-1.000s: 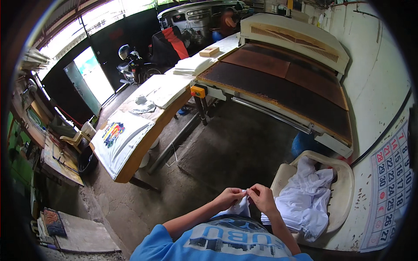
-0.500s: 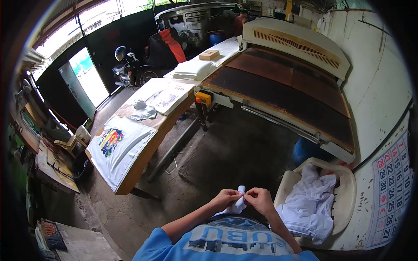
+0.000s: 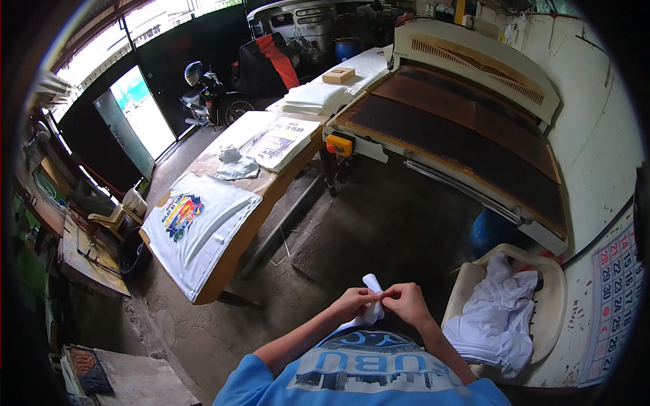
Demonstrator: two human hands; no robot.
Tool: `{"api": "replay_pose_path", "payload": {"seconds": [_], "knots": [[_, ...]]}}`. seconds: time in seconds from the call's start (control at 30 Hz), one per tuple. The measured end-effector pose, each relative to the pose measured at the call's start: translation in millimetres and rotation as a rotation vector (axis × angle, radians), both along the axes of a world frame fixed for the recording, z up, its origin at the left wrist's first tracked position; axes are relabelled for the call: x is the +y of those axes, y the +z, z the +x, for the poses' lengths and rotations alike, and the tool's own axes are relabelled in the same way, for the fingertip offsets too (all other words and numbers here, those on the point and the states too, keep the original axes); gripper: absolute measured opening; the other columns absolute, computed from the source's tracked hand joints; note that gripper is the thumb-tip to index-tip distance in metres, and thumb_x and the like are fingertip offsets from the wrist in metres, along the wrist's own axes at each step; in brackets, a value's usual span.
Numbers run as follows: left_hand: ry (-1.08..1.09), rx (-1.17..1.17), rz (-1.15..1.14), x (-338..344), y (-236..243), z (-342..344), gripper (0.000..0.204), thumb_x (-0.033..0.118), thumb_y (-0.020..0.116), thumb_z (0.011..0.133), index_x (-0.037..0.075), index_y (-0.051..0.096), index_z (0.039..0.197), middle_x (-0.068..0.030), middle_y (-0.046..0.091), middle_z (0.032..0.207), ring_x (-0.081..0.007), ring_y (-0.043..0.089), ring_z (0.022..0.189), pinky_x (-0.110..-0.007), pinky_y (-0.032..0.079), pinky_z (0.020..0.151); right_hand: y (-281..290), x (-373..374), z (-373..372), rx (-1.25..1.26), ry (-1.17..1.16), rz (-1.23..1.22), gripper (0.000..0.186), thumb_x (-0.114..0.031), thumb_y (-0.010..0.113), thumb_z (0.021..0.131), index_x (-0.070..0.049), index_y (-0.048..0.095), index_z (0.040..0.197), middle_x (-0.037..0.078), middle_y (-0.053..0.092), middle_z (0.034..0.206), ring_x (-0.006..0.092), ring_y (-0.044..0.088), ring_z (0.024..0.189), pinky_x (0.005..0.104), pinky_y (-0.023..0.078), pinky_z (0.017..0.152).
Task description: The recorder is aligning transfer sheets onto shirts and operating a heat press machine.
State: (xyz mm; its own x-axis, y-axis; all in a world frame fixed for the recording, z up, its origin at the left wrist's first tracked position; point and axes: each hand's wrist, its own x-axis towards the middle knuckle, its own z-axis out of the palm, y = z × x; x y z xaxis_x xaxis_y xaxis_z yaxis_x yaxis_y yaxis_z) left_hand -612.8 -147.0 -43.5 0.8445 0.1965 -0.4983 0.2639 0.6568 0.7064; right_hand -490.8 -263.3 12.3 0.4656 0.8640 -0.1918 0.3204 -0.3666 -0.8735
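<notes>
A bunched length of white cloth [image 3: 371, 282] is held up close in front of my body. My left hand [image 3: 353, 303] is closed round it with thumb and fingers. From the other side my right hand [image 3: 407, 303] pinches the same cloth, its fingertips meeting those of the left. The cloth's upper end sticks out above both hands, and its lower part hangs towards my blue shirt. To the right, a heap of white garments [image 3: 494, 314] lies on a cream plastic chair [image 3: 550, 331], nearest to my right hand.
A long table [image 3: 227, 274] at the left bears a white printed shirt [image 3: 203, 233], a grey rag [image 3: 235, 164], and stacked white pieces [image 3: 315, 98]. A large flat heat machine [image 3: 460, 135] stands ahead right, with an orange switch box [image 3: 340, 144]. A blue drum [image 3: 493, 232] sits beneath it.
The cloth's upper end now stands higher above my fingers and leans left. Both hands still grip it. The whole scene has shifted slightly rightward in view.
</notes>
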Motion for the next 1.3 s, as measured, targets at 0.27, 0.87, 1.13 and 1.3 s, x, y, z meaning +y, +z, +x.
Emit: {"api": "replay_pose_path", "payload": {"seconds": [0.27, 0.87, 1.13, 1.3], "knots": [[0.441, -0.411, -0.101, 77.0, 8.6, -13.6, 0.015, 0.02, 0.045, 0.09, 0.007, 0.051, 0.092, -0.005, 0.058, 0.083, -0.013, 0.059, 0.075, -0.026, 0.051, 0.069, -22.2, 0.0, 61.1, 0.642, -0.457, 0.451, 0.009, -0.002, 0.053, 0.074, 0.002, 0.06, 0.077, 0.008, 0.062, 0.071, 0.0157, 0.061, 0.061, 0.0283, 0.053, 0.063], [0.756, -0.696, 0.531, 239.5, 2.1, -136.1, 0.061, 0.037, 0.059, 0.072, -0.007, 0.044, 0.112, -0.0124, 0.059, 0.091, -0.0204, 0.059, 0.082, -0.033, 0.051, 0.07, -90.8, -151.8, 202.8, 0.616, -1.256, 0.96, 0.042, -0.034, 0.04, 0.087, -0.002, 0.049, 0.112, 0.01, 0.056, 0.096, 0.0208, 0.056, 0.088, 0.0354, 0.049, 0.072], [1.057, -0.395, 0.988, 277.5, 33.9, -120.5, 0.036, 0.028, 0.043, 0.087, -0.003, 0.054, 0.101, -0.0169, 0.058, 0.093, -0.0256, 0.06, 0.081, -0.035, 0.05, 0.072, 14.7, -285.9, 215.2, 0.467, -1.363, 1.246, 0.036, -0.024, 0.04, 0.087, 0.0, 0.051, 0.112, 0.013, 0.055, 0.108, 0.0254, 0.053, 0.1, 0.0404, 0.039, 0.092], [0.902, -0.479, 0.242, 228.6, 80.0, 7.9, 0.03, 0.03, 0.042, 0.089, 0.008, 0.055, 0.103, -0.0062, 0.06, 0.094, -0.019, 0.06, 0.083, -0.032, 0.05, 0.073, 31.7, -261.4, 267.1, 0.456, -1.113, 1.308, 0.034, -0.021, 0.041, 0.088, -0.001, 0.049, 0.114, 0.011, 0.054, 0.11, 0.0228, 0.053, 0.101, 0.0365, 0.041, 0.092]]}}
